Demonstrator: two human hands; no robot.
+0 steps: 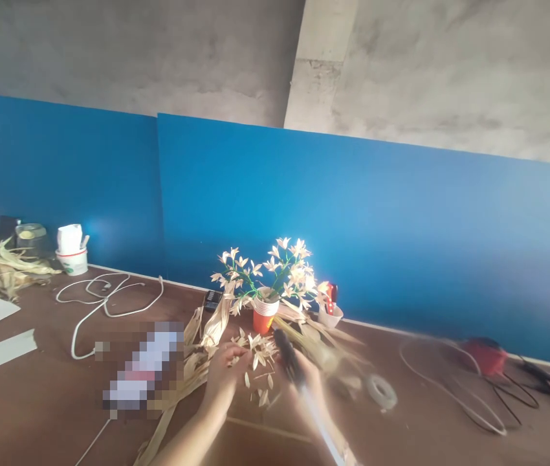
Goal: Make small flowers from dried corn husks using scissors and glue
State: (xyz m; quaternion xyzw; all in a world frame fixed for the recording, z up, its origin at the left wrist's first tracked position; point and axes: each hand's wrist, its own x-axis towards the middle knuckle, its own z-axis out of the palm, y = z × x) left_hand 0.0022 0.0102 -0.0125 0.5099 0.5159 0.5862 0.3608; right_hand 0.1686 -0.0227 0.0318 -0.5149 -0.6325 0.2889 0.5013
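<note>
My left hand (228,370) is closed in a pinch beside a small pile of pale husk petals and flowers (261,349); whatever its fingertips hold is too small to make out. In my right hand (310,383) is a black glue gun (288,355), blurred, with a pale clear stick running out of its back toward me. Its tip points at the pile. Just behind stands a stack of orange and white paper cups (264,318) holding green-stemmed husk flowers (298,272). Loose petals (263,393) lie between my hands.
Dried husks (217,323) flank the cups. A roll of tape (380,393) lies at right, with a red object (486,356) and cords beyond. At left are a white cable (105,301), a blurred-out object (143,369) and a white cup (73,261). A blue partition (352,226) bounds the back.
</note>
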